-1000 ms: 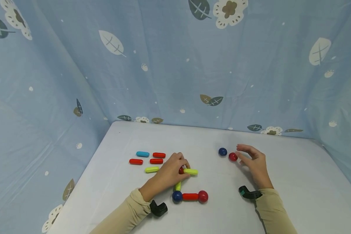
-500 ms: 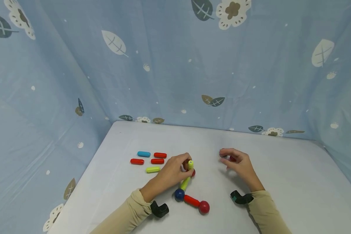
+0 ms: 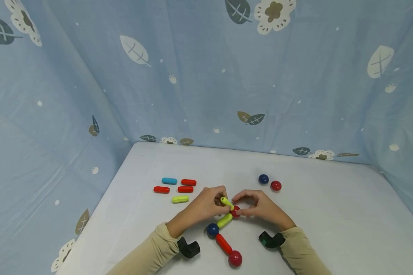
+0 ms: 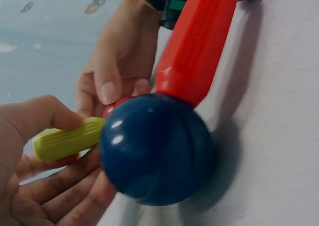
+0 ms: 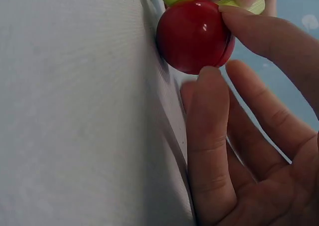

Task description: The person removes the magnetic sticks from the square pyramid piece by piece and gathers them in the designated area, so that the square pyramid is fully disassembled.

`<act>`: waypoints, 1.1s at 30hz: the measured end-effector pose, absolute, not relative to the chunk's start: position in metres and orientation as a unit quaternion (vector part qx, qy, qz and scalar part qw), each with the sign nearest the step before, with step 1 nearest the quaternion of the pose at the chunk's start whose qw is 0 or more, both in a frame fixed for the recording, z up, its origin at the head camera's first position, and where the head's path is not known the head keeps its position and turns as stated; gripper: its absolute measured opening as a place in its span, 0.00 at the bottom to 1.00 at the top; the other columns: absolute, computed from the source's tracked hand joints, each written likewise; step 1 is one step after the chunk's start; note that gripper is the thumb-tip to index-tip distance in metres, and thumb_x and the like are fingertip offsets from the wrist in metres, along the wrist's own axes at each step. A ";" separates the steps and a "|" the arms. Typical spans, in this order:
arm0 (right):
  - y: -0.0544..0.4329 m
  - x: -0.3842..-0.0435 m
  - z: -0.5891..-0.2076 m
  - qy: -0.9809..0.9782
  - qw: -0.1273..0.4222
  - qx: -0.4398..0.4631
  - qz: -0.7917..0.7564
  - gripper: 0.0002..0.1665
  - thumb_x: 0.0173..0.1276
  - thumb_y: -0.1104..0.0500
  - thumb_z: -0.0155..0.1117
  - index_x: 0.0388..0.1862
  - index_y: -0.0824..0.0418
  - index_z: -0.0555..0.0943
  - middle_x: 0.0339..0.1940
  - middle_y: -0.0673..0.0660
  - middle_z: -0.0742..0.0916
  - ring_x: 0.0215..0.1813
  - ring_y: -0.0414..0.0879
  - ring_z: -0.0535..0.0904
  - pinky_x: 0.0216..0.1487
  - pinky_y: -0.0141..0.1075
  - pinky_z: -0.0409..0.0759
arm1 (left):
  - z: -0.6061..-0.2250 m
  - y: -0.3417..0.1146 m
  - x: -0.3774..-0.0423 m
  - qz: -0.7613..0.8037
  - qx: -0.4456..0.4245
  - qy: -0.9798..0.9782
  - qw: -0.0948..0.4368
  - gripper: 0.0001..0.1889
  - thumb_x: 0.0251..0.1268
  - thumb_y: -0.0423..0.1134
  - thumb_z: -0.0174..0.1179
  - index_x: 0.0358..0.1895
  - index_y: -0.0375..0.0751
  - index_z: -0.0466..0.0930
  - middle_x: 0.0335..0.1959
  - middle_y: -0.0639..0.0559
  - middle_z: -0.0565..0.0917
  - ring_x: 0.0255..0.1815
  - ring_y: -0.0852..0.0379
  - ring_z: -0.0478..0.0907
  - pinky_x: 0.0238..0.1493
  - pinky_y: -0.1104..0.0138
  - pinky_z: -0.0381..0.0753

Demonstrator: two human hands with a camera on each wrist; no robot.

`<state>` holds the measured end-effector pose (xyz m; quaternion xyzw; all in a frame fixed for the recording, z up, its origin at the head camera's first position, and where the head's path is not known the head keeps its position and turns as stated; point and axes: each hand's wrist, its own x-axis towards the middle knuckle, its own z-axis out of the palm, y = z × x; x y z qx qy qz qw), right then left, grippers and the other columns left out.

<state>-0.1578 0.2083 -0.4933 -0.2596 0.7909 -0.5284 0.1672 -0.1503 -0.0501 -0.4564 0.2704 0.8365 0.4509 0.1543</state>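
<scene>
In the head view my left hand (image 3: 204, 206) pinches a yellow-green rod (image 3: 226, 203) that tilts up from a red ball (image 3: 235, 212). My right hand (image 3: 265, 209) has its thumb and a finger on that red ball, which shows large in the right wrist view (image 5: 194, 36). From the ball a second yellow-green rod (image 3: 225, 220) runs to a blue ball (image 3: 212, 230). A red rod (image 3: 223, 244) joins the blue ball to another red ball (image 3: 235, 259) nearest the person. The left wrist view has the blue ball (image 4: 154, 148) in front, partly covering the fingers.
Left of the hands lie a blue rod (image 3: 169, 181), several red rods (image 3: 185, 189) and a loose yellow-green rod (image 3: 180, 199). Farther back on the right are a loose blue ball (image 3: 263, 179) and a red ball (image 3: 276, 186). Patterned blue cloth (image 3: 199, 76) rises behind the white table (image 3: 330, 202).
My right hand has left the loose balls and come to the joined red ball. The joined chain has swung round, its near red ball coming closer to the person. The left-held rod now tilts upward.
</scene>
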 end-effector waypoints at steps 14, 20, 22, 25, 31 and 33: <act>0.207 -0.151 -0.491 0.801 0.185 -0.267 -0.503 0.17 0.63 0.56 0.78 0.51 0.50 0.86 0.49 0.51 0.89 0.42 0.37 0.81 0.34 0.32 0.84 | -0.447 -0.051 -0.155 0.331 0.294 0.888 0.122 0.11 0.58 0.43 0.77 0.44 0.49 0.93 0.38 0.62 0.87 0.40 0.67 0.78 0.43 0.73 0.75; 0.207 -0.151 -0.493 0.804 0.179 -0.265 -0.501 0.17 0.63 0.56 0.78 0.51 0.50 0.87 0.48 0.51 0.90 0.42 0.37 0.81 0.33 0.31 0.83 | -0.449 -0.049 -0.153 0.298 0.297 0.901 0.104 0.09 0.59 0.42 0.77 0.42 0.52 0.93 0.37 0.64 0.87 0.41 0.67 0.77 0.43 0.73 0.75; 0.207 -0.152 -0.494 0.804 0.179 -0.264 -0.501 0.17 0.63 0.56 0.78 0.51 0.51 0.87 0.48 0.52 0.90 0.39 0.37 0.81 0.32 0.30 0.82 | -0.449 -0.049 -0.153 0.286 0.298 0.905 0.102 0.08 0.59 0.42 0.77 0.41 0.53 0.93 0.37 0.65 0.87 0.42 0.65 0.76 0.42 0.73 0.75; 0.206 -0.153 -0.496 0.804 0.177 -0.266 -0.502 0.17 0.63 0.57 0.78 0.51 0.53 0.87 0.48 0.54 0.90 0.38 0.37 0.80 0.31 0.29 0.81 | -0.448 -0.051 -0.153 0.275 0.300 0.908 0.099 0.07 0.58 0.43 0.77 0.40 0.54 0.93 0.36 0.65 0.88 0.42 0.63 0.74 0.41 0.73 0.73; 0.204 -0.155 -0.495 0.809 0.171 -0.268 -0.495 0.17 0.63 0.56 0.78 0.50 0.54 0.87 0.47 0.54 0.90 0.40 0.39 0.81 0.32 0.30 0.82 | -0.446 -0.051 -0.155 0.271 0.298 0.910 0.097 0.07 0.58 0.43 0.77 0.40 0.54 0.93 0.37 0.65 0.89 0.43 0.63 0.74 0.42 0.72 0.72; 0.204 -0.156 -0.494 0.810 0.173 -0.268 -0.492 0.17 0.63 0.55 0.78 0.51 0.53 0.87 0.47 0.54 0.90 0.41 0.39 0.81 0.33 0.30 0.82 | -0.447 -0.053 -0.155 0.273 0.300 0.909 0.097 0.07 0.58 0.44 0.77 0.40 0.54 0.93 0.38 0.64 0.89 0.43 0.62 0.75 0.42 0.72 0.72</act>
